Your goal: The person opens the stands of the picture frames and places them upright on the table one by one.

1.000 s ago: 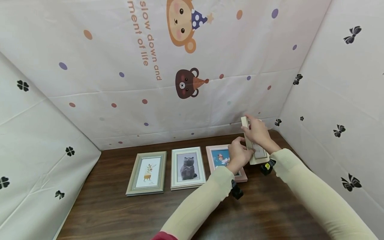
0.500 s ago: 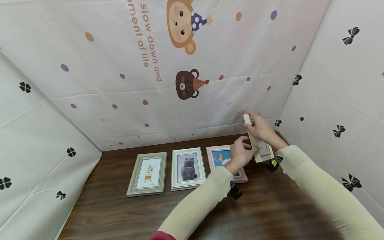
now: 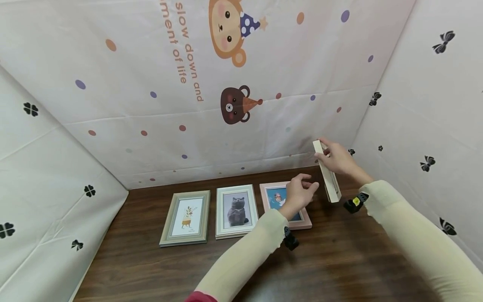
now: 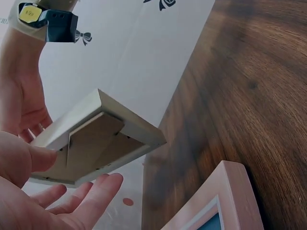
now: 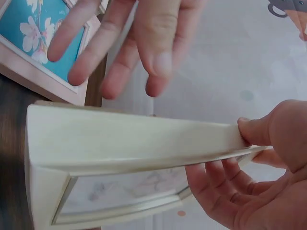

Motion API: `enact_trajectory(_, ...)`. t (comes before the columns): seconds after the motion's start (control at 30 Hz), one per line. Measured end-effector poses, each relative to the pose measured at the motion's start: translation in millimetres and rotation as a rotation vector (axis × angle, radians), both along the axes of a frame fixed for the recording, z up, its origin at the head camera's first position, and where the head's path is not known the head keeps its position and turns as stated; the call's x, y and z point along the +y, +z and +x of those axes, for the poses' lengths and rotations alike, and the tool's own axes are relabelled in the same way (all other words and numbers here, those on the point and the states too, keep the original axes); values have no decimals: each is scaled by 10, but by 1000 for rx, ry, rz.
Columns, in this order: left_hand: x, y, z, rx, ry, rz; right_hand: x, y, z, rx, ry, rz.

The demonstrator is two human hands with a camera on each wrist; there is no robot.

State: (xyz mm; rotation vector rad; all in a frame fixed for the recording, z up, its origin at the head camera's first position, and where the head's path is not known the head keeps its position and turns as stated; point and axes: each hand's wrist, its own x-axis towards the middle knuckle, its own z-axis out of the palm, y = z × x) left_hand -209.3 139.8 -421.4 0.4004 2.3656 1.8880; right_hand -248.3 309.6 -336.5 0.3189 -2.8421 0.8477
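My right hand (image 3: 336,158) grips a cream picture frame (image 3: 327,176) by its upper end. The frame is held on edge and tilted above the table, beside the pink one. In the right wrist view, the thumb lies on the side of the cream frame (image 5: 124,139) and the fingers curl under its front. The left wrist view shows the backing of the cream frame (image 4: 96,139). My left hand (image 3: 300,193) hovers over the pink picture frame (image 3: 265,200), its fingers loosely bent. In the right wrist view, those fingers are apart from the cream frame.
Left of the pink frame, a white frame (image 3: 220,214) with a grey cat picture and a grey-green frame (image 3: 168,218) with a plant picture lie flat in a row on the dark wooden table (image 3: 151,272). Printed cloth walls (image 3: 264,138) stand behind and at both sides.
My right hand has moved right with the cream frame and turned it more edge-on. The left hand has let go of the frame and now stands apart from it.
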Motion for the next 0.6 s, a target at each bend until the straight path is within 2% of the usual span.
enact_trajectory(0.27, -25, -36, 3, -46, -26, -27, 172, -1, 6, -5, 49, -140)
enact_trajectory(0.47, 10, -58, 13, -53, -69, -43, 299, -12, 7, -74, 43, -283)
enact_trajectory(0.6, 41, -54, 22, -61, -100, -15, 330, -2, 27, -87, 46, -331)
